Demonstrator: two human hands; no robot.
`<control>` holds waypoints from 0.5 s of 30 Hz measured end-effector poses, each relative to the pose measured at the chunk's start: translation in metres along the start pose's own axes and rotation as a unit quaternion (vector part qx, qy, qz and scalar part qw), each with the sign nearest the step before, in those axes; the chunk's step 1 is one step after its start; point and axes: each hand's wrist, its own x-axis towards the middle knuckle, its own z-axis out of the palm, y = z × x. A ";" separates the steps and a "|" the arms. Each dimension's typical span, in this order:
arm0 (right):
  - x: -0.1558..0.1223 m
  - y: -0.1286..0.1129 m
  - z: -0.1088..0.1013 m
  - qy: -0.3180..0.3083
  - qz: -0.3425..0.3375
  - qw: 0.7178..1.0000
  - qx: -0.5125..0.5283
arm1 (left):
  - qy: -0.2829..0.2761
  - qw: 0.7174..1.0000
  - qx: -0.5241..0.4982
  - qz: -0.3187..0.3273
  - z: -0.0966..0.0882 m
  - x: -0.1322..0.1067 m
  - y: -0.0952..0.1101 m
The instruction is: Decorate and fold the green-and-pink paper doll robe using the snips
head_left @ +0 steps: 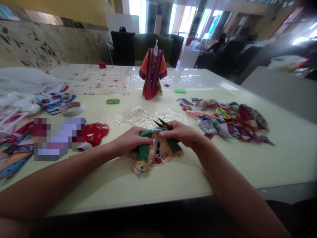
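My left hand (130,140) is closed on the left side of a small doll garment (153,153) with green brocade trim and a floral middle, lying on the cream table (173,178). My right hand (180,132) pinches the garment's top edge, and dark thread snips (160,123) stick out from under its fingers, points toward the far left. Both hands touch the garment near the table's front centre.
A dressed miniature mannequin (153,71) stands at centre back. A heap of fabric scraps (228,120) lies right. Tape roll (71,108), red piece (95,133), clear plastic bag (141,117), green items (113,101) and patterned cloth (94,79) lie left and centre. People sit far behind.
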 end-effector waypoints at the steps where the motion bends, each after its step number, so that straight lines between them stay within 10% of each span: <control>1: 0.001 0.000 0.002 -0.016 -0.005 1.000 0.000 | 0.001 1.000 -0.004 0.007 0.001 0.000 0.000; 15: 0.002 0.002 0.013 -0.027 -0.034 0.999 -0.001 | -0.003 0.999 -0.034 -0.004 -0.002 0.003 -0.004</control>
